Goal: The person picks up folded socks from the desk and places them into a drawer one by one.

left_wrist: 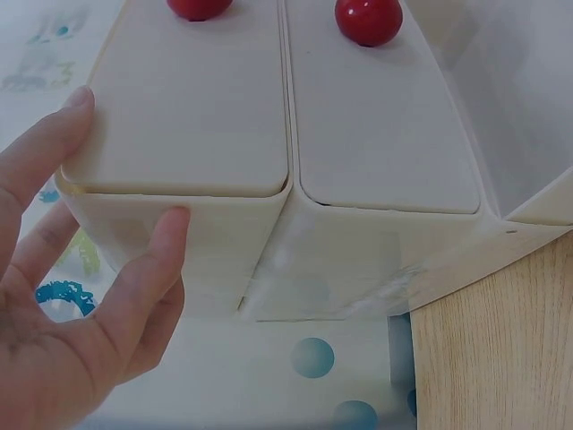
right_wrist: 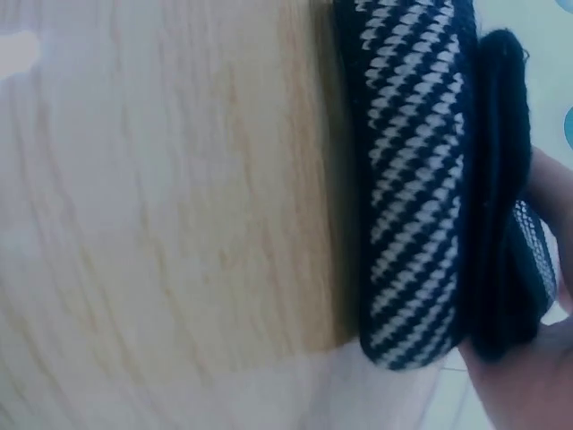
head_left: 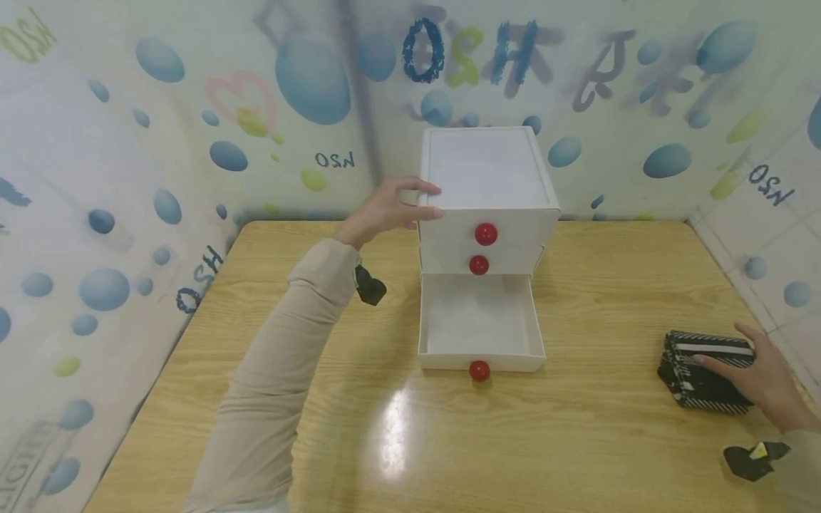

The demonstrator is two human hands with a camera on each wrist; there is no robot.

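A white drawer unit (head_left: 487,167) with round red knobs stands against the far wall, its bottom drawer (head_left: 477,313) pulled out with nothing inside. My left hand (head_left: 391,208) holds its upper left front corner. In the left wrist view, one finger lies at the top edge and the thumb (left_wrist: 166,246) is against the side. At the right of the table, my right hand (head_left: 766,381) grips a folded black-and-white knitted item (head_left: 705,370), thumb over its top. Diagonal striping shows on the knit (right_wrist: 416,179) up close; its exact kind is unclear, and the far fingers are partly hidden.
A wooden table (head_left: 359,427) carries the unit and the knit, with a bright light reflection in front of the drawer. Patterned walls (head_left: 192,142) with blue dots and letters enclose the left, back and right sides. The two upper drawers are closed.
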